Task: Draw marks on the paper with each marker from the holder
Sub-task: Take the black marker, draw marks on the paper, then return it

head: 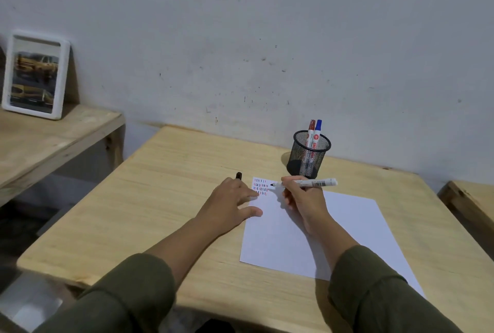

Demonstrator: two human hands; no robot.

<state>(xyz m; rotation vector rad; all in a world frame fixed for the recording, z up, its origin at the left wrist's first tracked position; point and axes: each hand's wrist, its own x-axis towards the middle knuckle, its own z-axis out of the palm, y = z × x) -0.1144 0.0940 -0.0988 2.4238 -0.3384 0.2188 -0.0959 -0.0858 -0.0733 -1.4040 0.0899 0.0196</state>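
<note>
right hand [302,199] grips black marker [307,183] | left hand [230,204] holds cap [238,176], on paper [347,225]

The left hand [231,203] hides most of the black cap [238,175], perhaps gripped, at ten o'clock of the paper [334,228].

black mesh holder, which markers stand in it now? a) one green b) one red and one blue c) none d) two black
b: a red-capped marker and a blue-capped marker stick up from the black mesh holder, while the right hand holds the uncapped black marker.
</note>
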